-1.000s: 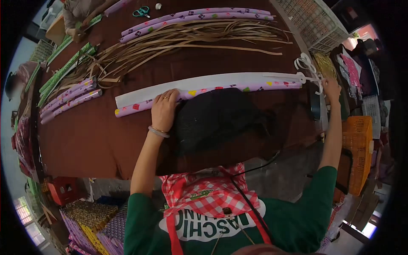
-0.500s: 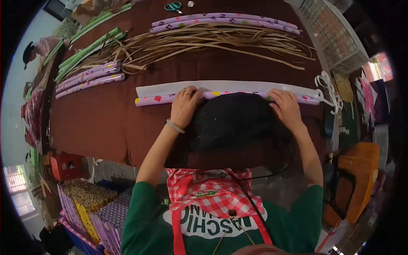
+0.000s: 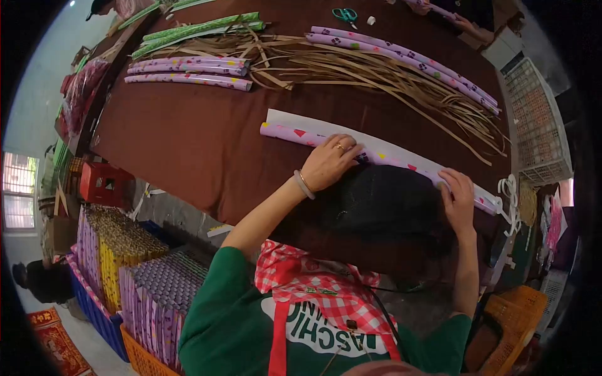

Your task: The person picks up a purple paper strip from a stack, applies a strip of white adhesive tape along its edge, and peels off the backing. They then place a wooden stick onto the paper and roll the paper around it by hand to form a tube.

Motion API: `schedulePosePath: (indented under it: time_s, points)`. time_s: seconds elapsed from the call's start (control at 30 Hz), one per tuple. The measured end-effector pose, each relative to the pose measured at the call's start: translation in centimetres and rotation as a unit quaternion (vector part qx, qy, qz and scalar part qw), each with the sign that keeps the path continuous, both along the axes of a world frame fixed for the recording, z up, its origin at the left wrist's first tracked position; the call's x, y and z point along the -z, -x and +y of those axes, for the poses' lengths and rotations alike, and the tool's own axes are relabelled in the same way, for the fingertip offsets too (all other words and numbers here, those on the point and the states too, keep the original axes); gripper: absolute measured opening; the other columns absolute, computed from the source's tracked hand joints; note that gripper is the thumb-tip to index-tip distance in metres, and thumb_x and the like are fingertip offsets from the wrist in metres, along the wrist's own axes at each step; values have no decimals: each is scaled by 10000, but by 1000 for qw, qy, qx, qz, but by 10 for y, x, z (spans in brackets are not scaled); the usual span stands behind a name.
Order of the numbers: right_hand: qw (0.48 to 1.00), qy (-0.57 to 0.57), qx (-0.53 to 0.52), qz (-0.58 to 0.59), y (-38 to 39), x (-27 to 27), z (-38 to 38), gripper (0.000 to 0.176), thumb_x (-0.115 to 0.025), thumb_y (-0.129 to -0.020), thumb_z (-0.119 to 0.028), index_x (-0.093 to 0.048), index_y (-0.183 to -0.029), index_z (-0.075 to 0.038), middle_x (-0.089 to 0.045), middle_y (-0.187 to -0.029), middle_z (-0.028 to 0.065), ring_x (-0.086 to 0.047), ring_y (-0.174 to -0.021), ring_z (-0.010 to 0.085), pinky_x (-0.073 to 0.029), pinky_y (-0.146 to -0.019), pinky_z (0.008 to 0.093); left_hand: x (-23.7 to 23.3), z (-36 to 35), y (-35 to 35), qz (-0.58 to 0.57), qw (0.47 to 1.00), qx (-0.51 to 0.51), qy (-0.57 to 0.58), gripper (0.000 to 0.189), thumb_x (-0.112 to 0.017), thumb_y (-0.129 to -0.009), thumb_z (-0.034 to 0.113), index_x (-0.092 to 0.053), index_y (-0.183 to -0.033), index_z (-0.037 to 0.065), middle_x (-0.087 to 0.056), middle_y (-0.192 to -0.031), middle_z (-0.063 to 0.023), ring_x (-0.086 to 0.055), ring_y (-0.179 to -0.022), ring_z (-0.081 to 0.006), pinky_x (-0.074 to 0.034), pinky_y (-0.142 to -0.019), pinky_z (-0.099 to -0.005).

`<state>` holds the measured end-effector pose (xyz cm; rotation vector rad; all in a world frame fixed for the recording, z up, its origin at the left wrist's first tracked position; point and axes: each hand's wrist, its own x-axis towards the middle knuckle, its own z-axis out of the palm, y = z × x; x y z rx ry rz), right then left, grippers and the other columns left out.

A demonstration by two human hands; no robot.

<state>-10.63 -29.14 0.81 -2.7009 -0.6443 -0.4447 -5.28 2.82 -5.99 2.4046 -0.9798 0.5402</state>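
Note:
A sheet of purple patterned paper (image 3: 394, 157), partly rolled into a tube, lies slantwise across the brown-covered table, its white underside showing along the far edge. My left hand (image 3: 332, 160), with a ring and a bracelet, has its fingers bent over the roll left of its middle. Toward the right end, my right hand (image 3: 458, 194) grips the same roll, fingers on top and thumb at the near side. Between my forearms, a dark rounded, mesh-like shape (image 3: 389, 200) covers part of the roll's near side.
Beyond lie brown flat strips (image 3: 376, 75), purple rolls (image 3: 401, 56), green rolls (image 3: 194, 34) and teal scissors (image 3: 345, 15). White ribbon (image 3: 509, 200) hangs at the right. Another person's hand (image 3: 473, 28) holds a purple roll at the far right. Crates of tubes (image 3: 150, 288) stand lower left.
The view has turned, so the table and roll now slant down to the right. Both hands remain on the roll. Another person's hands have come into view at the far right.

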Motion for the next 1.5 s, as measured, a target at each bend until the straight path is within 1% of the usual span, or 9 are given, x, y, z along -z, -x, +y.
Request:
schedulePosePath:
  time_s: [0.1, 0.17, 0.33, 0.47, 0.53, 0.63, 0.77, 1.0, 1.5]
  points:
    - [974, -191, 119, 24, -19, -16, -17, 231, -548, -853, -80, -562, -1082, -55, -575, -1082, 75, -526, -1020, 211, -397, -885, 338, -9, 9, -1, -37, 999, 22, 25, 330, -630, -730, 161, -555, -1037, 65, -515, -966, -78, -512, -967, -244, -405, -877, -356]
    - [906, -245, 253, -235, -42, -20, -127, 244, -441, -923, -174, -543, -1097, -36, -555, -1090, 70, -539, -970, 200, -427, -867, 338, -14, 22, -7, -84, 991, 45, 96, 294, -636, -725, 126, -581, -1009, 78, -540, -923, -61, -536, -928, -236, -414, -855, -359]
    - [853, -346, 293, -258, -40, -21, -312, 266, -474, -901, -221, -548, -1066, -25, -555, -1005, 62, -538, -896, 182, -438, -798, 320, -26, 101, -47, -103, 888, -251, 372, 222, -601, -796, 39, -584, -1015, 16, -580, -923, -95, -564, -881, -227, -450, -755, -320]
    - [801, -431, 315, -272, -97, -54, -155, 301, -507, -879, -268, -554, -1035, -14, -554, -919, 54, -537, -821, 164, -450, -729, 302, -1, 146, -58, 31, 696, -365, 618, 224, -541, -868, 111, -554, -1052, -16, -547, -996, -71, -539, -875, -147, -449, -757, -283]
    - [768, -483, 323, -270, -131, -54, -121, 322, -523, -868, -291, -557, -1019, -8, -554, -877, 51, -536, -784, 155, -455, -695, 293, 6, 157, -63, 28, 723, -385, 573, 236, -540, -868, 112, -544, -1069, -11, -547, -986, -67, -540, -870, -135, -451, -744, -258]
    - [944, -302, 126, 46, -177, -15, 33, 239, -541, -887, -241, -599, -986, -32, -567, -876, 21, -533, -784, 125, -426, -733, 266, 24, 167, -68, 49, 714, -404, 569, 229, -545, -864, 111, -547, -1060, -8, -548, -974, -64, -548, -846, -127, -455, -725, -238]
    - [988, -88, -76, 98, -211, 36, 147, 215, -651, -763, -228, -623, -930, -95, -543, -883, 85, -531, -874, 270, -439, -742, 347, 17, 161, -69, 77, 683, -384, 617, 201, -547, -855, 95, -564, -1026, -9, -558, -952, -66, -557, -799, -121, -457, -701, -234]
    - [993, 80, -62, 53, -243, 51, 180, 167, -669, -726, -214, -627, -840, -101, -543, -878, 75, -537, -853, 279, -423, -752, 381, 22, 165, -72, 64, 702, -398, 587, 194, -555, -841, 96, -578, -1012, 8, -565, -945, -66, -548, -790, -118, -447, -691, -247]
    - [997, 2, 59, 49, -267, 32, 167, 147, -589, -790, -234, -602, -810, -89, -630, -784, 86, -583, -803, 290, -402, -720, 422, 24, 159, -74, 90, 726, -387, 562, 159, -542, -831, 76, -595, -963, 3, -575, -892, -57, -540, -769, -119, -456, -699, -246]
